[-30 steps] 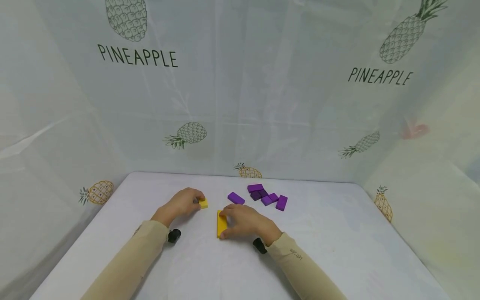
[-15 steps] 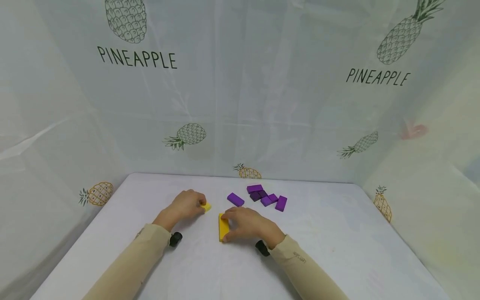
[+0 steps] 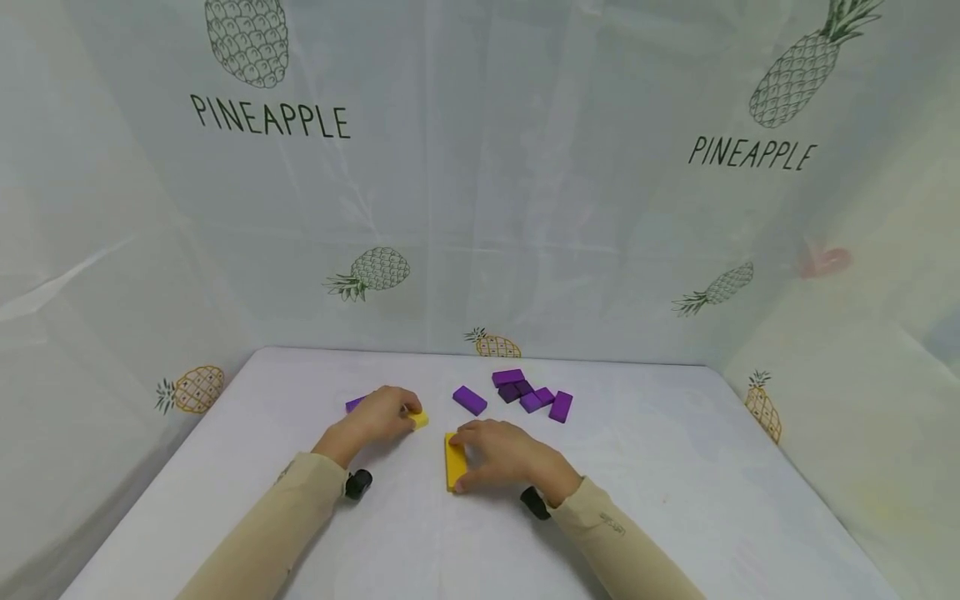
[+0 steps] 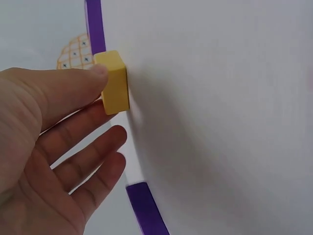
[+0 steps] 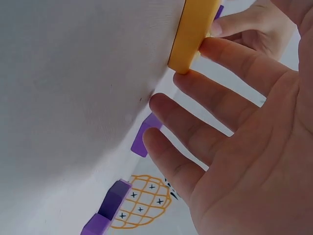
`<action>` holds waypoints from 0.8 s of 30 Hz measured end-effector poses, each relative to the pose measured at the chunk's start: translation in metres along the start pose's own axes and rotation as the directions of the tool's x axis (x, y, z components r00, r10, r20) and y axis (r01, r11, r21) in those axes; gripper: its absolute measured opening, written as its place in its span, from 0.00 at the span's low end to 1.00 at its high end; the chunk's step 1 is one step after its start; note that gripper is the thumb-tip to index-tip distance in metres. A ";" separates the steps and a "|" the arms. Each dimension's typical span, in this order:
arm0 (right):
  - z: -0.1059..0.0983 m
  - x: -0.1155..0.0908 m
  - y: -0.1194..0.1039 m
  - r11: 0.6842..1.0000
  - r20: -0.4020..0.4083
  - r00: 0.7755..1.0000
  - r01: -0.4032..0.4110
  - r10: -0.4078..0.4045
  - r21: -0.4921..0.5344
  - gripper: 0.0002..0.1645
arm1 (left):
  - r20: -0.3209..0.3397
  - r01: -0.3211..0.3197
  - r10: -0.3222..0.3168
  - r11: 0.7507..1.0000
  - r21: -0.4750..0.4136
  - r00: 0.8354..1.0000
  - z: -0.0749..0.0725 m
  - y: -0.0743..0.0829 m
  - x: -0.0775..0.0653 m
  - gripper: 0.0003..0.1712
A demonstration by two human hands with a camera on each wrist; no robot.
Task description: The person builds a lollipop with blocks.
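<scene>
My left hand point(image 3: 381, 414) pinches a small yellow block point(image 4: 115, 85) between thumb and fingertips, just left of the table's middle. Its other fingers are loosely bent below the block in the left wrist view. A longer yellow block point(image 3: 455, 463) lies on the table to the right of it, pointing away from me. My right hand point(image 3: 498, 457) spans this longer block, fingertips at the far end and thumb at the near end. In the right wrist view the fingertips touch the end of the longer block point(image 5: 193, 36), while the thumb's contact is out of sight.
Beyond the hands lies a single purple block point(image 3: 470, 401), with a cluster of several purple blocks point(image 3: 530, 402) to its right. Another purple block point(image 3: 354, 403) is partly hidden behind my left hand. A white pineapple-print sheet point(image 3: 525, 208) hangs behind the white table point(image 3: 675, 500).
Both hands have shifted a little to the right and towards me, each with its yellow block. A purple block has come into sight behind the left hand.
</scene>
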State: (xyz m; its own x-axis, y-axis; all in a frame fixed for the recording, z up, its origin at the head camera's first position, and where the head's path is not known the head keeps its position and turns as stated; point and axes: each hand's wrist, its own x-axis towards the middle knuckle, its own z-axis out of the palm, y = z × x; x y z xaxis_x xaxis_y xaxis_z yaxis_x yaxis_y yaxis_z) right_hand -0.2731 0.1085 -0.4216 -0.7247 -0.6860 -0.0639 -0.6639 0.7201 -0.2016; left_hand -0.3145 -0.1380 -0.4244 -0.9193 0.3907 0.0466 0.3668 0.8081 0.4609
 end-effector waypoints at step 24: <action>0.003 -0.040 -0.017 1.000 0.021 1.000 0.003 -0.003 -0.029 0.43 | 0.057 -0.195 0.202 0.974 -0.113 0.978 0.025 0.037 -0.020 0.10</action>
State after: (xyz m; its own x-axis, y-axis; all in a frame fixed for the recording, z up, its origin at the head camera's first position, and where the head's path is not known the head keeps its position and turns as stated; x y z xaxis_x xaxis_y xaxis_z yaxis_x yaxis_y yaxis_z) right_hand -0.2320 0.1232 -0.4188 -0.7190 -0.6899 -0.0836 -0.6714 0.7206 -0.1731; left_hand -0.2789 -0.1055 -0.4304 -0.8164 0.5707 0.0879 0.5205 0.6612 0.5403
